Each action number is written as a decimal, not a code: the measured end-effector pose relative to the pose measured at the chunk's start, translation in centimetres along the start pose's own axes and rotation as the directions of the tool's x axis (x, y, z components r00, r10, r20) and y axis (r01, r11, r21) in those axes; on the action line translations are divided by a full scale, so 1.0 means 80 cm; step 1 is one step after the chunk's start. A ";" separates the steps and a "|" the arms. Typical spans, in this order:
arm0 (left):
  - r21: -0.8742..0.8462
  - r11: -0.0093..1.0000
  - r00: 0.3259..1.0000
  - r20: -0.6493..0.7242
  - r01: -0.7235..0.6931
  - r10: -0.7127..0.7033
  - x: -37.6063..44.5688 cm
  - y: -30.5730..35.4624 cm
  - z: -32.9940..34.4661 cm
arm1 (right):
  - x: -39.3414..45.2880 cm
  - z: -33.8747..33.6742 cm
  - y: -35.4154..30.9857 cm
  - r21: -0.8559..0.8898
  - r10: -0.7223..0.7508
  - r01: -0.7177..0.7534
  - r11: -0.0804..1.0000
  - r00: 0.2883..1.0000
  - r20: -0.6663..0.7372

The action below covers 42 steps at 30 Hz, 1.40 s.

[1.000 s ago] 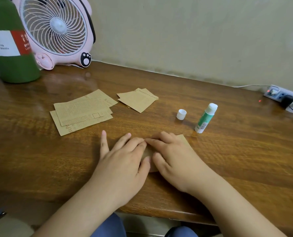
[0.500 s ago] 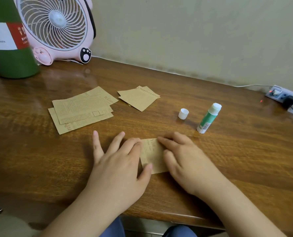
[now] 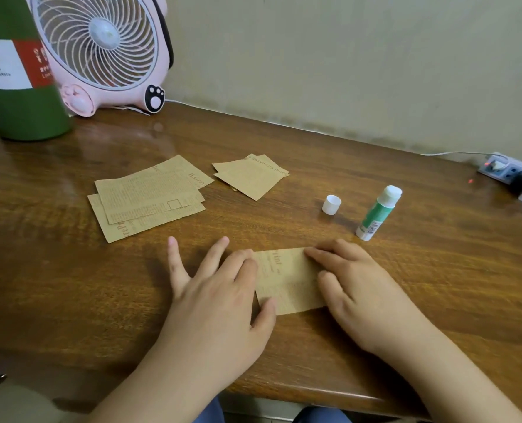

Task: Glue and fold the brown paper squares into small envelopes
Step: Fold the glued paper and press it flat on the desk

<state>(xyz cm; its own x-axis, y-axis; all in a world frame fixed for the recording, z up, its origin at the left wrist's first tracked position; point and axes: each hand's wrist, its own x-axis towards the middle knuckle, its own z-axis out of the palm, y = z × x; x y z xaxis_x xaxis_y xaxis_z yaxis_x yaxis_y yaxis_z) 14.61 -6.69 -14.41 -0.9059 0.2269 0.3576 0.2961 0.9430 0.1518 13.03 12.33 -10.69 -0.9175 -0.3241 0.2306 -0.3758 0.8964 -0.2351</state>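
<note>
A folded rectangle of printed brown paper (image 3: pixel 287 280) lies flat on the glossy, grained wooden table (image 3: pixel 436 254), right between both hands. The left hand (image 3: pixel 220 297) is spread flat, fingers splayed, index fingertip and thumb pressing the paper's left edge. The right hand (image 3: pixel 354 288) lies palm-down, fingers nearly straight, pressing the right edge. Neither hand grips anything. Beyond them, a loose stack of printed sheets (image 3: pixel 150 196), a smaller pile of folded pieces (image 3: pixel 250 178), a white cap (image 3: pixel 331 204) and an uncapped green glue stick (image 3: pixel 378 212) standing upright.

One glue stick (image 3: pixel 378 214), one loose cap (image 3: pixel 331 204), one folded paper (image 3: pixel 288 280), two paper piles (image 3: pixel 150 198) (image 3: pixel 250 178), one fan (image 3: pixel 101 50), one green bottle (image 3: pixel 15 71).
</note>
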 end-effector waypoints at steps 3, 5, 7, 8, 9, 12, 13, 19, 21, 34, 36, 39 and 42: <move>-0.001 1.000 1.000 -0.011 -0.018 0.018 -0.001 -0.001 0.002 | 0.010 0.013 -0.027 0.057 -0.084 0.081 0.995 0.996 0.044; 0.002 1.000 1.000 -0.011 -0.024 0.024 -0.001 -0.002 0.001 | 0.017 0.023 -0.047 0.141 -0.144 0.133 0.981 0.987 0.073; 0.001 1.000 1.000 -0.002 -0.017 0.017 -0.001 -0.002 0.000 | 0.016 0.021 -0.045 0.176 -0.130 0.114 0.978 0.988 0.082; -0.002 1.000 1.000 -0.001 -0.013 0.013 -0.001 -0.002 0.000 | 0.013 0.017 -0.035 0.158 -0.098 0.086 0.984 0.993 0.069; -0.006 1.000 1.000 -0.007 -0.010 0.010 -0.001 -0.002 0.000 | 0.008 0.011 -0.021 0.130 -0.055 0.049 0.990 0.997 0.049; -0.012 1.000 1.000 -0.020 -0.009 0.008 -0.001 0.000 0.000 | -0.005 -0.006 0.014 0.063 0.097 -0.098 0.993 0.995 0.015; -0.011 1.000 1.000 -0.022 -0.009 0.009 -0.001 0.000 0.001 | -0.006 -0.007 0.015 0.052 0.120 -0.121 0.991 0.992 0.024; 0.012 1.000 1.000 0.006 -0.003 0.003 -0.001 0.000 0.001 | 0.003 0.008 -0.001 -0.125 0.040 -0.038 0.991 0.999 0.018; 0.017 1.000 1.000 0.011 0.000 0.000 -0.001 -0.001 0.000 | -0.003 0.002 0.013 -0.173 0.094 -0.094 0.980 0.996 -0.006; 0.059 0.995 0.994 -0.072 -0.081 0.085 -0.021 0.032 -0.023 | -0.033 -0.005 -0.019 -0.012 0.054 -0.054 0.998 0.998 0.041; 0.018 0.990 0.986 -0.097 -0.137 0.139 -0.032 0.048 -0.022 | -0.028 0.003 -0.012 0.069 0.054 -0.059 0.996 0.996 0.073; -0.119 0.965 0.966 -0.134 -0.235 0.219 -0.036 0.059 -0.015 | -0.020 0.003 0.004 0.173 0.015 -0.036 0.984 0.993 0.120; -0.240 0.937 0.967 -0.096 -0.253 0.237 -0.008 0.044 -0.018 | -0.012 -0.006 0.020 0.200 -0.033 0.004 0.980 0.989 0.146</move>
<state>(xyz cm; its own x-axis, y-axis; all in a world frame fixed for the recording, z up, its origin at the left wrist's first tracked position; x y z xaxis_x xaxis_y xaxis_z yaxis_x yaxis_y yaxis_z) 16.66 -3.90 -12.76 -0.7765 0.4192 0.4705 0.5797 0.7679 0.2725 13.38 14.21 -10.85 -0.9136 -0.3947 0.0977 -0.3975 0.8167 -0.4183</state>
